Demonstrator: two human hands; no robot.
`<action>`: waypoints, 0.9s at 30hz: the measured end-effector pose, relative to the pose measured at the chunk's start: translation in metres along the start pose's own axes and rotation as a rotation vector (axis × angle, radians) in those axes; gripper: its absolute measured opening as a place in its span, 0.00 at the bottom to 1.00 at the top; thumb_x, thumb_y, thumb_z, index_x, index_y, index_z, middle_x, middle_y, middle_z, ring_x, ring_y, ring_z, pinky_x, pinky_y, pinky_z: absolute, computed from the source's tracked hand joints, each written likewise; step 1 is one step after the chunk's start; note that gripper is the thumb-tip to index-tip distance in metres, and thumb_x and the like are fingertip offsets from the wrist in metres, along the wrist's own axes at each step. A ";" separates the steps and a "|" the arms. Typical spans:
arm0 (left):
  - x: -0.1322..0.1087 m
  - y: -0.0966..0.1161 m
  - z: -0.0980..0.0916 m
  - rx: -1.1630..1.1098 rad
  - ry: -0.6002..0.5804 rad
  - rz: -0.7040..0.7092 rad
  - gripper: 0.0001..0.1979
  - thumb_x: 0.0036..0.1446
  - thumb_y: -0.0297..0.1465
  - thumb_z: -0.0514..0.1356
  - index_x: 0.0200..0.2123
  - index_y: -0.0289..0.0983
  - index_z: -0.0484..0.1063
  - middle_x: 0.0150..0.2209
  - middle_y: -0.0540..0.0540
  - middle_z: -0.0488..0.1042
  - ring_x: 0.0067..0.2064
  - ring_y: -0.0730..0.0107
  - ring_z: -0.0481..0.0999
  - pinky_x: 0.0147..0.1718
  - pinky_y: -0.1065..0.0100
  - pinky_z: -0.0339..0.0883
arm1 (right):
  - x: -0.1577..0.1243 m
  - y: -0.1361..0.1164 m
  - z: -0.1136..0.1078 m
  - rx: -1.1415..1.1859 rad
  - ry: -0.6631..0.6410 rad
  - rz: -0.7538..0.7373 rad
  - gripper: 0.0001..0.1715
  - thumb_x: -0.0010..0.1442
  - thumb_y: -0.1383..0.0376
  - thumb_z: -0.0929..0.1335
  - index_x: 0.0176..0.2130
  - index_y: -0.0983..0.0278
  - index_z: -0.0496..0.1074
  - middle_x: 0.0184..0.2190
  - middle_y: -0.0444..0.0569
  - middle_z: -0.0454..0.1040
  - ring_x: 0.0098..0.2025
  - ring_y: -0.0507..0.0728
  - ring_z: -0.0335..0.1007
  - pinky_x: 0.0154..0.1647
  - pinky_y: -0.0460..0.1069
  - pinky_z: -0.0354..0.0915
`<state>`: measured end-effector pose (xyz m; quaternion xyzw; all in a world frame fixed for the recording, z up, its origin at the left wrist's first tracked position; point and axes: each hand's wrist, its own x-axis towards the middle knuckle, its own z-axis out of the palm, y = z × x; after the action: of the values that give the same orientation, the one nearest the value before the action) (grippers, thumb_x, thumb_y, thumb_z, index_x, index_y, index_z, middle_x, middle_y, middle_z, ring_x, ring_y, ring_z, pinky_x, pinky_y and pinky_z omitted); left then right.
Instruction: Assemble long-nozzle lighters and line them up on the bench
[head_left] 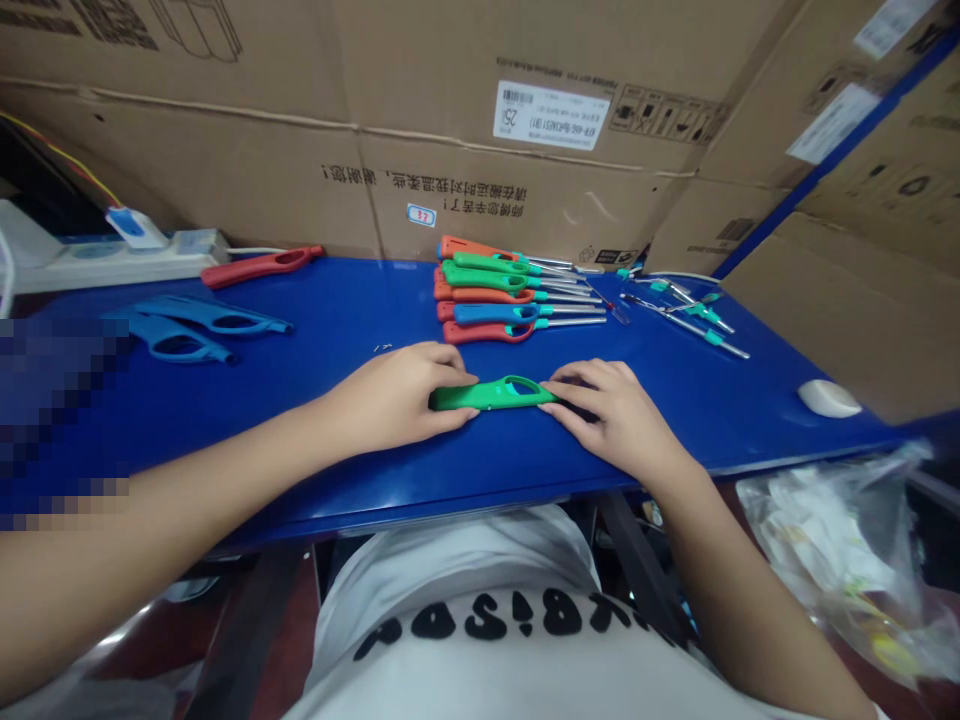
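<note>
A green lighter handle (491, 394) with a trigger loop lies crosswise low over the blue table, between my two hands. My left hand (420, 393) pinches its wide end between thumb and fingers. At the narrow tip, the thumb and fingertips of my right hand (611, 410) are closed on it. No metal tube shows at that tip. Just beyond my hands is a stack of long-necked lighters (495, 312) in red, blue, green and orange, their metal tubes pointing right.
Blue handles (187, 328) and a red handle (262, 267) lie at the left, near a white power strip (112, 262). Metal tubes with wires (694, 315) and a white rounded object (829, 398) are at the right. Cardboard (420, 100) walls the back; a plastic bag (840, 540) hangs lower right.
</note>
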<state>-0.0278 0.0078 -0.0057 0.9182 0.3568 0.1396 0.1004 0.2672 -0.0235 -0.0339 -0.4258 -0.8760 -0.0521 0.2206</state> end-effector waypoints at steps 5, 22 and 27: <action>-0.002 0.006 0.002 0.267 -0.014 0.071 0.17 0.64 0.37 0.61 0.52 0.38 0.79 0.47 0.42 0.78 0.45 0.57 0.79 0.38 0.64 0.72 | 0.001 -0.002 -0.001 -0.048 -0.009 -0.015 0.13 0.69 0.60 0.69 0.50 0.59 0.79 0.51 0.51 0.79 0.48 0.61 0.73 0.49 0.58 0.61; 0.000 0.006 0.000 0.227 0.134 0.269 0.18 0.73 0.36 0.48 0.46 0.35 0.77 0.39 0.41 0.78 0.40 0.62 0.78 0.39 0.64 0.70 | 0.000 -0.003 -0.002 -0.117 0.178 -0.110 0.08 0.70 0.62 0.68 0.42 0.63 0.76 0.37 0.49 0.82 0.39 0.58 0.74 0.46 0.55 0.59; 0.000 0.009 0.002 0.337 0.194 0.231 0.18 0.73 0.38 0.50 0.51 0.35 0.75 0.44 0.40 0.79 0.44 0.60 0.79 0.41 0.63 0.71 | 0.002 -0.009 -0.002 -0.125 0.220 -0.092 0.11 0.70 0.63 0.67 0.49 0.62 0.75 0.41 0.49 0.83 0.40 0.57 0.76 0.47 0.55 0.60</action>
<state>-0.0209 0.0012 -0.0054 0.9391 0.2753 0.1763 -0.1060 0.2601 -0.0280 -0.0309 -0.3901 -0.8600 -0.1632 0.2858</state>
